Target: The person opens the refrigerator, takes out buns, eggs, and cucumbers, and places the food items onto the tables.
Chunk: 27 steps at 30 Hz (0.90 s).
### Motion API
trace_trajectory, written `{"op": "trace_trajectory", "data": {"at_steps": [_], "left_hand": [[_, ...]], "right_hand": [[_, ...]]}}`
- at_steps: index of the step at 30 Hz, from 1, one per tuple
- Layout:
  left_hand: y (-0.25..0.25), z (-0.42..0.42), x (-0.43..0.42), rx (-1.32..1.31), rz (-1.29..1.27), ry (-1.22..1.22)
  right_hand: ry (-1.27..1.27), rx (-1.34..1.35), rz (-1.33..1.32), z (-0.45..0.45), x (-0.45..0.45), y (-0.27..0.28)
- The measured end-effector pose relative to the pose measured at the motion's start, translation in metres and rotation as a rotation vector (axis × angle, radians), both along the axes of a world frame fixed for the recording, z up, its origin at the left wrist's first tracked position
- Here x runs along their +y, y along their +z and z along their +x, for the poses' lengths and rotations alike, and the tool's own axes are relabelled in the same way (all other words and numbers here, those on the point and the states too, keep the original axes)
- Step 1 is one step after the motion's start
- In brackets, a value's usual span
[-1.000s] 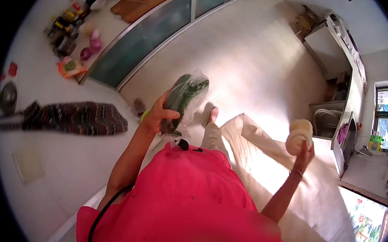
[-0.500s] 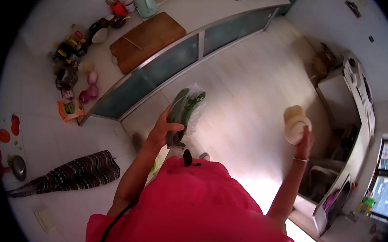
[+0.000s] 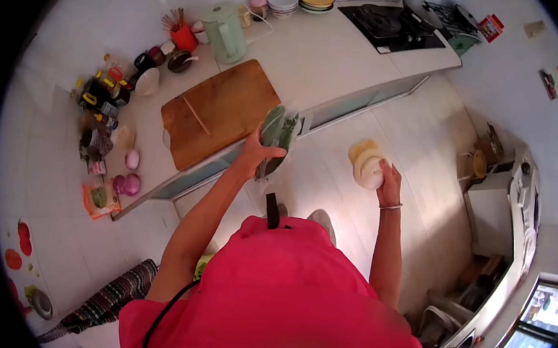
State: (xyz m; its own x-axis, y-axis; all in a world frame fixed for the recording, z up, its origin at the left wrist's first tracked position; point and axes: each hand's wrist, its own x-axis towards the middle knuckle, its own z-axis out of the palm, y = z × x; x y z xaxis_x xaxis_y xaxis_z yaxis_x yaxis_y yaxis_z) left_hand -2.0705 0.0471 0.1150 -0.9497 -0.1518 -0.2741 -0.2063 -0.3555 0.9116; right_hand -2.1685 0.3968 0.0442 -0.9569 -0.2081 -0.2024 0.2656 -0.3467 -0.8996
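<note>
My left hand point(image 3: 254, 154) is closed around green vegetables in clear plastic point(image 3: 279, 135), held upright near the counter's front edge. Out over the floor, my right hand point(image 3: 390, 182) grips a stack of pale bowls point(image 3: 367, 165), its fingers at the near rim; a yellowish one shows at the far side. Just beyond my left hand lies a wooden cutting board point(image 3: 232, 109) on the counter, with a thin wooden stick point(image 3: 197, 116) across it.
Along the wall stand a green kettle point(image 3: 224, 34), a red chopstick holder point(image 3: 184, 37), bottles point(image 3: 103, 90) and stacked bowls point(image 3: 282, 3). A black stove point(image 3: 393, 28) is at the far right of the counter. Purple onions point(image 3: 127, 184) lie at the counter's left end.
The view has turned toward the counter, bringing the kettle and stove into sight. Both hands have moved nearer to the counter, still holding the same things, and closer to each other.
</note>
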Motion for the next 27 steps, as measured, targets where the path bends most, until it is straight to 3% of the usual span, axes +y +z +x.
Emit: {"op": "trace_trajectory", "data": {"at_steps": [3, 8, 11, 12, 15, 18, 21, 23, 27], "left_hand": [[-0.016, -0.071, -0.014, 0.065, -0.047, 0.008], [-0.040, -0.180, -0.033, -0.018, -0.336, 0.090], [-0.078, -0.242, -0.048, -0.079, -0.584, 0.150], [-0.089, -0.269, -0.059, -0.091, -0.692, 0.168], [-0.102, -0.322, -0.065, -0.174, -0.755, 0.146], [-0.164, -0.369, -0.085, -0.208, -0.931, 0.151], [-0.169, -0.397, -0.079, -0.257, -1.140, 0.166], [-0.165, -0.404, -0.075, -0.311, -1.126, 0.127], [-0.185, -0.412, -0.080, -0.328, -1.129, 0.137]], "right_hand": [[0.004, -0.067, -0.043, -0.067, -0.027, -0.015], [0.022, -0.130, -0.063, -0.188, -0.082, -0.045], [0.107, -0.071, 0.146, -0.272, -0.109, -0.084], [0.110, -0.008, 0.213, -0.306, -0.124, -0.120], [0.151, -0.041, 0.447, -0.355, -0.154, -0.133], [0.341, 0.006, 0.682, -0.399, -0.179, -0.135], [0.454, 0.002, 0.593, -0.431, -0.199, -0.133], [0.519, -0.064, 0.489, -0.448, -0.213, -0.132], [0.537, 0.345, 0.590, -0.482, -0.237, -0.165]]}}
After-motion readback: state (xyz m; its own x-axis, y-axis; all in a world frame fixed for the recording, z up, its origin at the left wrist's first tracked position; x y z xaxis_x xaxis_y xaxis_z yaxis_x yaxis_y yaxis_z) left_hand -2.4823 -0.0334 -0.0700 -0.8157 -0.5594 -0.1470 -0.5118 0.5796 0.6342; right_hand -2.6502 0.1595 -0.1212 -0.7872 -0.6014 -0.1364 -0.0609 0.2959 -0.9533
